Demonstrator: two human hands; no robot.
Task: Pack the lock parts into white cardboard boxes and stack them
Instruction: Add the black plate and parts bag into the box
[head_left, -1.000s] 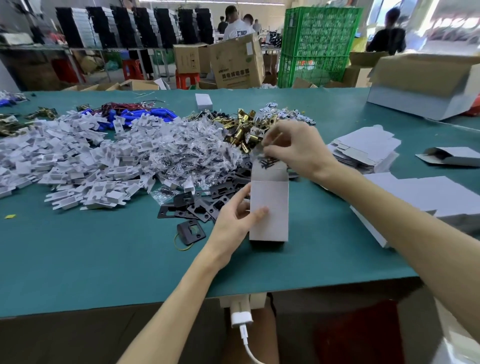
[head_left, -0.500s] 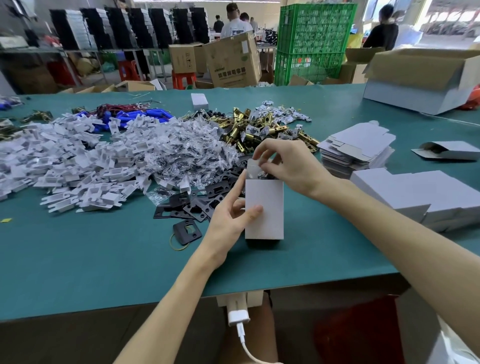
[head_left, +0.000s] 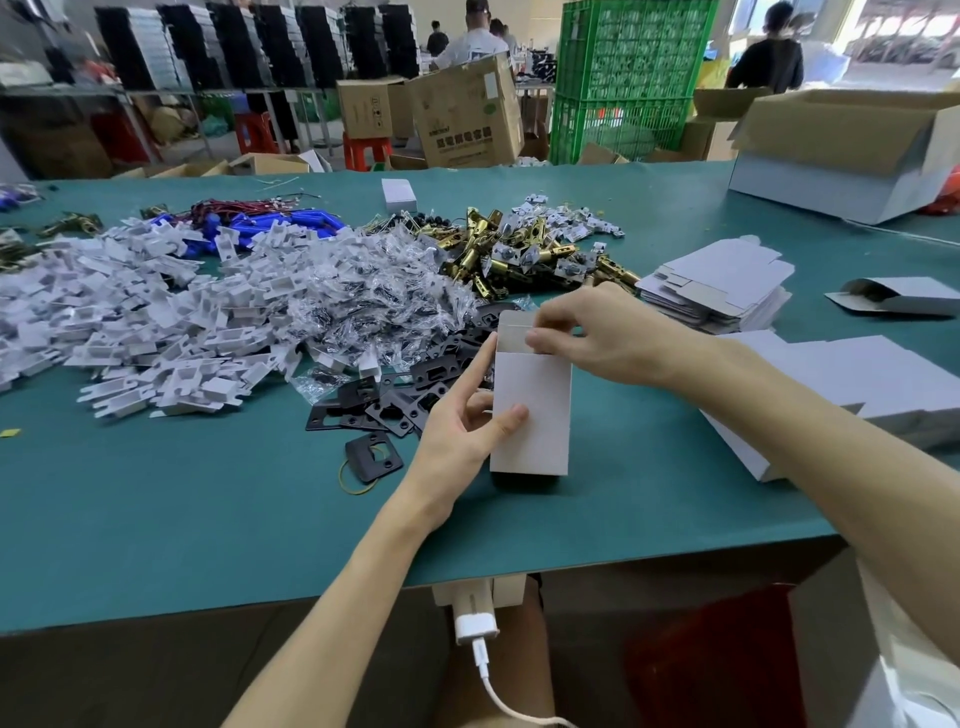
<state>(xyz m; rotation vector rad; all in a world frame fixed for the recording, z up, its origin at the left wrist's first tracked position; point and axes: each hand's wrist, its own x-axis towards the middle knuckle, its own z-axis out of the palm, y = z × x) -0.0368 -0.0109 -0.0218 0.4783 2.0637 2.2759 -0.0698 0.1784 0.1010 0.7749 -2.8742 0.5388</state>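
Since 1 second ago the right hand (head_left: 597, 338) has dropped to the box's mouth, and the dark part it held no longer shows. The white cardboard box (head_left: 532, 415) stands upright on the green table (head_left: 156, 519), plain, its top open with 1 flap raised behind. The right fingers curl over the rim, thumb pinching its front edge. The left hand (head_left: 457, 431) grips the box's left side, thumb on the front face, beside black plates (head_left: 389, 408).
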